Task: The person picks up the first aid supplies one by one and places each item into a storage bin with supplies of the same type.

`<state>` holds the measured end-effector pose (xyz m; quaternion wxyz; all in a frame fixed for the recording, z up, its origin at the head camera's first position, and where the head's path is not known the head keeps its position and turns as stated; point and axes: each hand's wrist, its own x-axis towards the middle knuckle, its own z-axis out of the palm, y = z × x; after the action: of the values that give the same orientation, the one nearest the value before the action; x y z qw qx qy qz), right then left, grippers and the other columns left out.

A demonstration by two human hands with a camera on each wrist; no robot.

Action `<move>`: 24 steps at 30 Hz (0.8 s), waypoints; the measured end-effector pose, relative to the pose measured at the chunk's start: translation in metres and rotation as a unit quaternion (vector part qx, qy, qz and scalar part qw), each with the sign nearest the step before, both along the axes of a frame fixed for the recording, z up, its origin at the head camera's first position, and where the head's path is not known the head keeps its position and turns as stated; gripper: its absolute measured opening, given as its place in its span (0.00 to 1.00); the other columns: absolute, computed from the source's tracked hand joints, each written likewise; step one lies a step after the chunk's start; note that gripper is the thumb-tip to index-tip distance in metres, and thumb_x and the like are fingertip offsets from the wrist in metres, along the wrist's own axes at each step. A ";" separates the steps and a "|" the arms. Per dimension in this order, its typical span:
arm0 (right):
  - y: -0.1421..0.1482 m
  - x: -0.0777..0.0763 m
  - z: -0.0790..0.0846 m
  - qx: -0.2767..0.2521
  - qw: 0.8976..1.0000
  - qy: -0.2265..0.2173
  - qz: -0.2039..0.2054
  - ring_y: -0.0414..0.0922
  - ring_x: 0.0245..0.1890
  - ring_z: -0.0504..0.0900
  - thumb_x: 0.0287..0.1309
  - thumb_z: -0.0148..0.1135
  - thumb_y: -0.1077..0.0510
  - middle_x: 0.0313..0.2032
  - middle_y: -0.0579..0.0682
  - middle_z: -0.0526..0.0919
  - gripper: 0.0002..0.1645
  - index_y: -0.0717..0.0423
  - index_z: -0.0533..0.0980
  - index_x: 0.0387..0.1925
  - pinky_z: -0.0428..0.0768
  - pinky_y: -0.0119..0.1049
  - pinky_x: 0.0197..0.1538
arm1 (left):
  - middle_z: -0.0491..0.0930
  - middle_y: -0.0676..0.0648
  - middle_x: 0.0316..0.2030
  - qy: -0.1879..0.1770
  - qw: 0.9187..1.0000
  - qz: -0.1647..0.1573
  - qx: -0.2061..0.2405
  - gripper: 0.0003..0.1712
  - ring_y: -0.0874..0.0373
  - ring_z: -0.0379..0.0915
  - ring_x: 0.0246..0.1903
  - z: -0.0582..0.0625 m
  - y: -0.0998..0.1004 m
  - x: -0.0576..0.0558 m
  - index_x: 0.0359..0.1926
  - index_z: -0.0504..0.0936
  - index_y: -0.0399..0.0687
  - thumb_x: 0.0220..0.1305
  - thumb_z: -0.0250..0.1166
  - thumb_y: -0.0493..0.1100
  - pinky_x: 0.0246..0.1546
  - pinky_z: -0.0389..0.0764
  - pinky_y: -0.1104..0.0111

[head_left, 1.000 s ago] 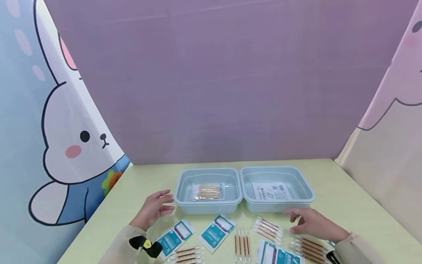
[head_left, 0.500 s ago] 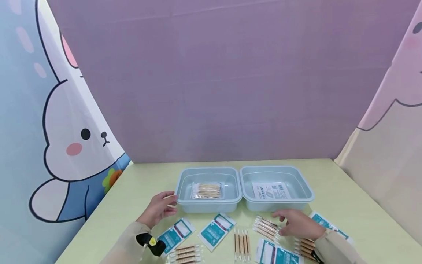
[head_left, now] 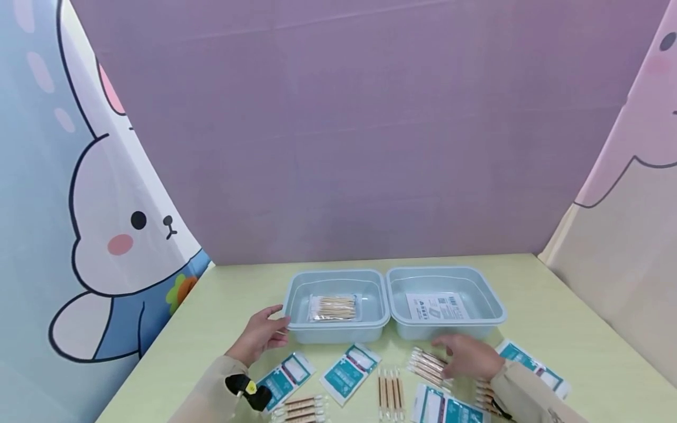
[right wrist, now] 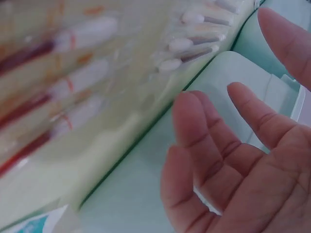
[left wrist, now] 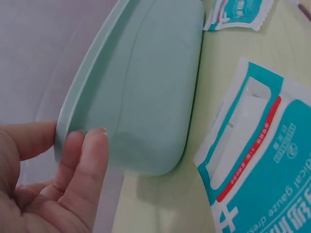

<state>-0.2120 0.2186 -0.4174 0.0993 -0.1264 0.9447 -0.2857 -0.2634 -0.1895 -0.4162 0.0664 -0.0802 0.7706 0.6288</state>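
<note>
My left hand grips the rim of the left pale blue plastic bin at its near left corner. In the left wrist view, thumb and fingers lie on either side of that rim. A clear pack of wooden cotton swabs lies inside this bin. My right hand hovers with loosely bent fingers beside a pack of brown-liquid swabs, in front of the right blue bin. Nothing shows between its fingers in the right wrist view; that view's swab packs are partly blurred.
A printed white label lies in the right bin. Teal gauze packets and more swab packs are spread along the table front. A gauze packet lies beyond my right forearm. A purple backdrop rises behind the table.
My right hand has moved left and come to the swab pack, uncovering the gauze packet at right. The left hand has moved slightly right onto the left bin's rim.
</note>
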 end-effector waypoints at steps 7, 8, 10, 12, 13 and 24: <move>-0.001 -0.007 -0.004 -0.005 1.000 -0.019 0.002 0.50 0.38 0.77 0.32 0.77 0.63 0.36 0.51 0.79 0.36 0.63 0.77 0.51 0.78 0.50 0.42 | 0.78 0.41 0.27 0.001 1.000 -0.008 0.014 0.32 0.57 0.76 0.20 0.002 0.002 -0.001 0.69 0.58 0.34 0.69 0.57 0.36 0.24 0.82 0.68; -0.002 -0.007 -0.005 -0.006 1.000 -0.016 0.006 0.50 0.38 0.77 0.31 0.77 0.64 0.36 0.51 0.79 0.36 0.64 0.77 0.50 0.78 0.50 0.41 | 0.78 0.41 0.28 0.001 1.000 -0.008 0.013 0.32 0.57 0.76 0.21 0.001 0.002 -0.001 0.69 0.58 0.34 0.69 0.57 0.36 0.24 0.82 0.68; -0.004 -0.008 -0.006 -0.006 1.000 -0.011 0.010 0.51 0.38 0.77 0.30 0.77 0.64 0.37 0.51 0.80 0.36 0.64 0.77 0.50 0.78 0.51 0.41 | 0.78 0.40 0.28 0.001 1.000 -0.007 0.011 0.32 0.57 0.76 0.21 0.001 0.001 -0.001 0.69 0.58 0.34 0.69 0.57 0.36 0.25 0.82 0.68; -0.006 -0.007 -0.006 -0.004 1.000 -0.006 0.012 0.51 0.37 0.77 0.29 0.77 0.65 0.36 0.50 0.80 0.35 0.64 0.78 0.48 0.78 0.51 0.41 | 0.78 0.40 0.29 -0.001 1.000 -0.006 0.005 0.31 0.57 0.76 0.21 0.001 0.001 0.000 0.69 0.58 0.34 0.69 0.57 0.37 0.25 0.82 0.68; -0.007 -0.007 -0.006 -0.001 1.000 -0.007 0.010 0.50 0.37 0.76 0.28 0.77 0.66 0.36 0.50 0.80 0.35 0.64 0.78 0.48 0.78 0.51 0.41 | 0.78 0.40 0.29 -0.002 1.000 -0.006 0.002 0.31 0.56 0.76 0.22 0.001 0.001 0.000 0.69 0.58 0.34 0.69 0.57 0.37 0.25 0.82 0.68; -0.015 -0.011 -0.007 0.037 0.999 -0.006 -0.003 0.54 0.40 0.79 0.26 0.76 0.69 0.39 0.54 0.83 0.34 0.64 0.79 0.46 0.77 0.54 0.46 | 0.77 0.40 0.30 -0.004 1.000 -0.011 0.007 0.32 0.57 0.76 0.21 0.001 0.000 0.001 0.70 0.58 0.36 0.69 0.57 0.38 0.24 0.82 0.68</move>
<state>-0.2229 0.2036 -0.4244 0.1089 -0.1183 0.9543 -0.2517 -0.2623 -0.1899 -0.4149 0.0770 -0.0734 0.7664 0.6334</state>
